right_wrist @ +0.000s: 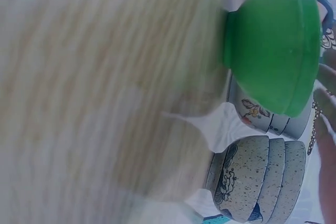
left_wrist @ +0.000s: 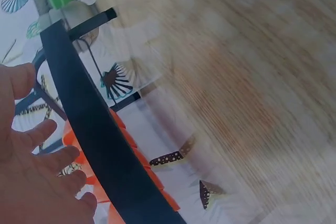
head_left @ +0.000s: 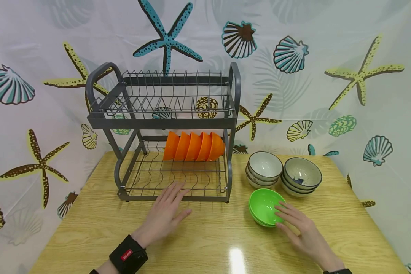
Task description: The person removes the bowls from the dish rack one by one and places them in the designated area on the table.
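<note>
Left hand (head_left: 164, 215), wristband label (head_left: 126, 255) illegible

A small red label (head_left: 126, 255) with pale characters is carried on the black band (head_left: 136, 262) worn at the left wrist, seen in the head view. The characters are too small and blurred to be read with certainty.

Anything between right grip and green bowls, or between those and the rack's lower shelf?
Nothing visible between the right grip and the green bowls. Toward the lower shelf, the rack's right side frame seems to cross the direct line; the left grip is near the front rail.
</note>
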### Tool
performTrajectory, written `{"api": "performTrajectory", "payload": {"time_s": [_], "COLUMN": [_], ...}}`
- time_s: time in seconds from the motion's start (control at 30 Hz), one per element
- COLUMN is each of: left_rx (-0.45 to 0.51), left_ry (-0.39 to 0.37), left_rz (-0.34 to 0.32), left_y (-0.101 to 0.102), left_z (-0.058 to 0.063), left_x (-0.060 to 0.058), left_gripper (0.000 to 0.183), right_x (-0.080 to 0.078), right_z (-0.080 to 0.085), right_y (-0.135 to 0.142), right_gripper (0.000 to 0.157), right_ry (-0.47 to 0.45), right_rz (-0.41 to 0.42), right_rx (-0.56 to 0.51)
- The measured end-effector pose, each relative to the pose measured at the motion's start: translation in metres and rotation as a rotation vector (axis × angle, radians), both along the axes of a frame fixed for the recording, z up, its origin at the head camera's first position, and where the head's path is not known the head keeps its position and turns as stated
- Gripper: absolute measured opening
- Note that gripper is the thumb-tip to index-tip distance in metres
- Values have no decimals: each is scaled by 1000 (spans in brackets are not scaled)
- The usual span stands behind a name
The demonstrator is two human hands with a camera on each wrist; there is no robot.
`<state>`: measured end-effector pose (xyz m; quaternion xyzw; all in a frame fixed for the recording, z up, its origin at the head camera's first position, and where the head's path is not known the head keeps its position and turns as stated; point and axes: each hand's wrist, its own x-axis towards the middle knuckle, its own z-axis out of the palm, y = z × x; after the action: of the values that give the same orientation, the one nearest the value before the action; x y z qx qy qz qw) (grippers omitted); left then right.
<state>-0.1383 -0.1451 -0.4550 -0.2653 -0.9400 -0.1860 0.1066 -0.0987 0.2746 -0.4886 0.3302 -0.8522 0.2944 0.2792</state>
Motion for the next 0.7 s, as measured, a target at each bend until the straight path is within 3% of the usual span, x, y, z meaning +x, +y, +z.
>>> {"api": "performTrajectory", "payload": {"time_s": [0.1, 0.27, 0.47, 0.7], "left_rx": [83, 239, 374, 473], "left_ry": [-71, -171, -199, -351], "left_rz": [33, 82, 113, 167], "left_y": [-2, -7, -14, -24], "left_z": [3, 7, 13, 24], "left_x": [-6, -16, -34, -57], "left_gripper": [62, 65, 60, 69], "right_x": [3, 6, 5, 3], "right_z": [2, 5, 4, 4], "right_y": [-1, -1, 0, 1], "right_gripper": [48, 55, 57, 55], "right_ry": [-95, -266, -420, -486], "right_rz": [-80, -199, -244, -266], "right_rx": [-38, -49, -125, -157]}}
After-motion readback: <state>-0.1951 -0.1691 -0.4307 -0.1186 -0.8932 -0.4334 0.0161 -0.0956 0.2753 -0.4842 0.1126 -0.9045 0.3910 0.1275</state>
